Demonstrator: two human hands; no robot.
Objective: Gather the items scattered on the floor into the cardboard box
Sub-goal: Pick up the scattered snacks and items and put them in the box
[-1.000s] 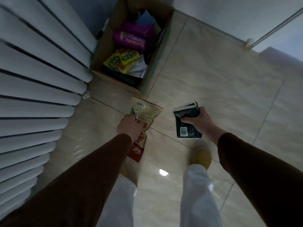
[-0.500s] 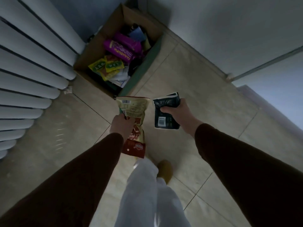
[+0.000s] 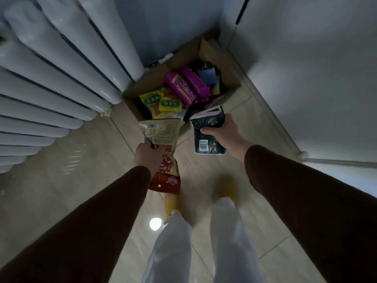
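The floor (image 3: 85, 164) is laid with large glossy beige tiles, their thin grout lines running diagonally across the view. A round bright spot of a ceiling light (image 3: 155, 223) reflects in the tile near the bottom centre, and fainter streaks of glare lie on the tiles to the left. A white column radiator (image 3: 51, 78) with thick rounded tubes fills the upper left. Beyond it stands a pale bluish-grey wall (image 3: 163, 27). On the right, a white panel (image 3: 316, 78) with a pale rail along its foot meets the floor. The room is dim.
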